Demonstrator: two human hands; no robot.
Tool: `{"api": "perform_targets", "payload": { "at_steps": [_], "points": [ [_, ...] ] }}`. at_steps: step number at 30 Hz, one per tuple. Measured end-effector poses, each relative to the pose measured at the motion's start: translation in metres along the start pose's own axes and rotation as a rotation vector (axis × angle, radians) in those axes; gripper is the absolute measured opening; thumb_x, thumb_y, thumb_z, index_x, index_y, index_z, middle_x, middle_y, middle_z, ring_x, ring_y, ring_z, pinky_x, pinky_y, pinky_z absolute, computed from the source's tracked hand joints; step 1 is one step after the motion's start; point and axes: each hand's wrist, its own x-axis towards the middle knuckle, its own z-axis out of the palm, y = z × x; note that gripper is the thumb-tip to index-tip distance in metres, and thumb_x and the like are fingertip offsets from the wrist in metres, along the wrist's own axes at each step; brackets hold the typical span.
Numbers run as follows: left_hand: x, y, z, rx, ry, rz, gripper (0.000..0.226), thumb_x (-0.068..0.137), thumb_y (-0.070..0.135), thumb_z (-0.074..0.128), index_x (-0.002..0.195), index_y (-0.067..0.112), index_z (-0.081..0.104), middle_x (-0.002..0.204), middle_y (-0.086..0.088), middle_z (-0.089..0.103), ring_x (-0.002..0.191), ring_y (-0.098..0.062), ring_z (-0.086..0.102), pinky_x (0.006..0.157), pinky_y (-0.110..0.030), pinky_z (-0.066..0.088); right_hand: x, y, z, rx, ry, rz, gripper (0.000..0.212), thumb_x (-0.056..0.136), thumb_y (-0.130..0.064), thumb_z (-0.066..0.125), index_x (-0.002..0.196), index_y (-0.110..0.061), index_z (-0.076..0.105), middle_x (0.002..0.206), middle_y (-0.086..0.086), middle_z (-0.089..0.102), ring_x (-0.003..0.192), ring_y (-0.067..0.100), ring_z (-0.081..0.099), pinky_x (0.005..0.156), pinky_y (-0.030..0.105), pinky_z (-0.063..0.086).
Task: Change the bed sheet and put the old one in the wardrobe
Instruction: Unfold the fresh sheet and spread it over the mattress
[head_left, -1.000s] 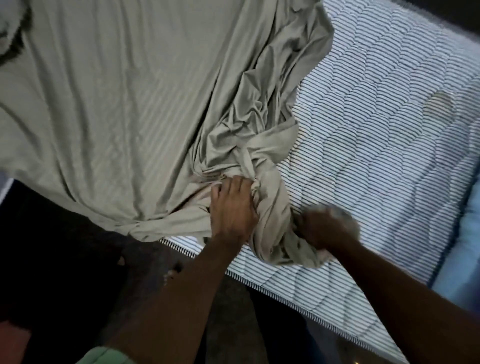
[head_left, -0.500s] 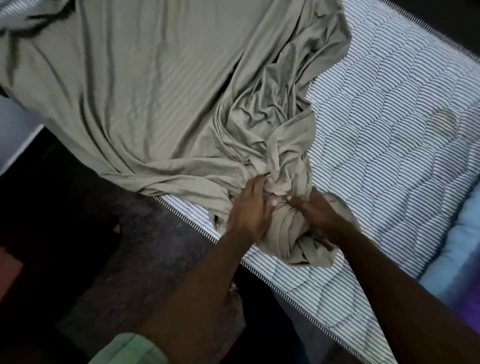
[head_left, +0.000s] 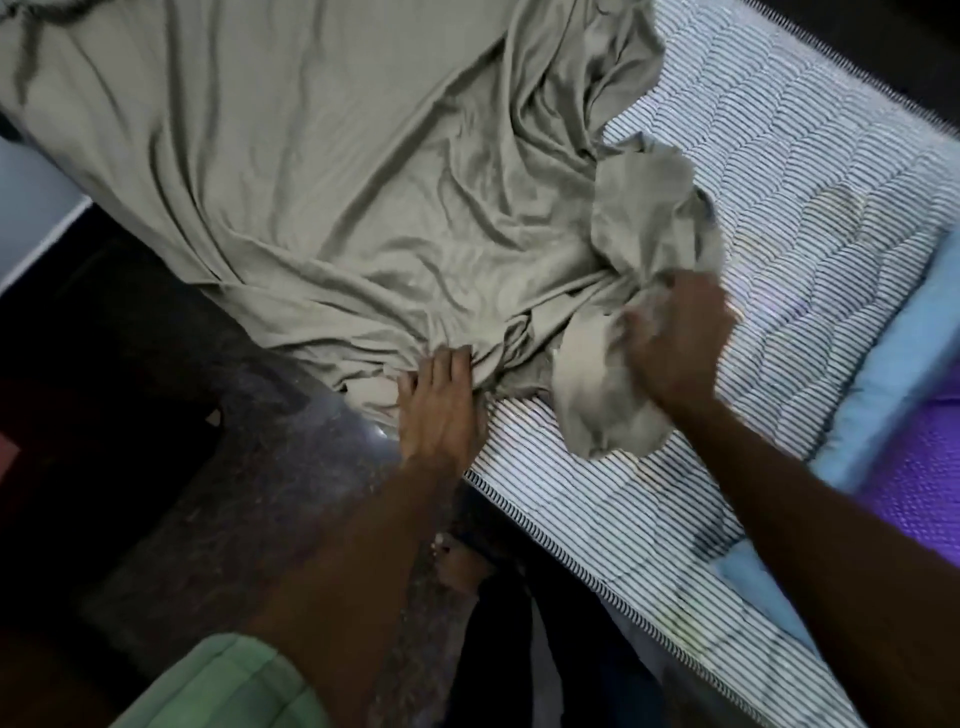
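Grey-green bed sheet (head_left: 322, 171) half off striped mattress (head_left: 810, 218).
My left hand (head_left: 441, 410) fingers pinch its gathered edge; my right hand (head_left: 680, 338), blurred, fingers clamped on the bunched corner.

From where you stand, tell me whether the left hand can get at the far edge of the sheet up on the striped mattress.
Probably yes: the left hand already grips the sheet at the near edge of the mattress, and nothing lies between it and the far folds.

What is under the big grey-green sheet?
A striped mattress lies under the sheet; its bare part shows to the right, where the sheet is pulled back. Both hands, left and right, grip the bunched cloth. Anything else under the sheet is covered.
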Motion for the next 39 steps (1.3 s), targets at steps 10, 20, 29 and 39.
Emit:
{"api": "perform_targets", "payload": {
  "at_steps": [10, 20, 29, 39],
  "points": [
    [0.041, -0.002, -0.014, -0.372, 0.206, -0.499, 0.032, 0.09, 0.011, 0.049, 0.121, 0.013, 0.057, 0.108, -0.021, 0.069, 0.104, -0.044, 0.06, 0.087, -0.048, 0.042, -0.029, 0.03, 0.015, 0.065, -0.363, 0.019, 0.045, 0.08, -0.041, 0.059, 0.114, -0.014, 0.07, 0.103, 0.014, 0.073, 0.098, 0.036, 0.068, 0.088, 0.036, 0.041],
    [0.007, 0.054, -0.001, -0.067, 0.083, 0.189, 0.066, 0.076, 0.018, 0.068, 0.137, 0.026, 0.045, 0.141, -0.002, 0.046, 0.127, -0.027, 0.044, 0.1, -0.046, 0.038, -0.019, 0.023, -0.016, -0.185, -0.245, -0.372, 0.052, 0.074, -0.035, 0.069, 0.12, -0.014, 0.057, 0.118, 0.013, 0.06, 0.111, 0.037, 0.055, 0.098, 0.05, 0.041],
    [0.007, 0.083, 0.047, -0.052, -0.154, -0.013, 0.027, 0.092, 0.021, 0.05, 0.115, 0.027, 0.064, 0.12, 0.0, 0.064, 0.114, -0.028, 0.055, 0.094, -0.042, 0.034, -0.058, 0.059, 0.042, -0.444, -0.595, -0.516, 0.085, 0.087, -0.02, 0.068, 0.161, -0.025, 0.026, 0.138, 0.003, 0.057, 0.132, 0.031, 0.043, 0.097, 0.04, 0.052],
    [-0.041, 0.126, 0.032, -0.653, -1.12, -0.096, 0.045, 0.098, 0.03, 0.047, 0.132, 0.006, 0.066, 0.14, -0.017, 0.061, 0.13, -0.032, 0.056, 0.106, -0.034, 0.041, -0.091, 0.063, 0.028, -0.601, -1.009, -0.661, 0.029, 0.096, -0.024, 0.051, 0.113, -0.013, 0.073, 0.122, 0.013, 0.064, 0.118, 0.035, 0.057, 0.093, 0.049, 0.04]
  ]
}}
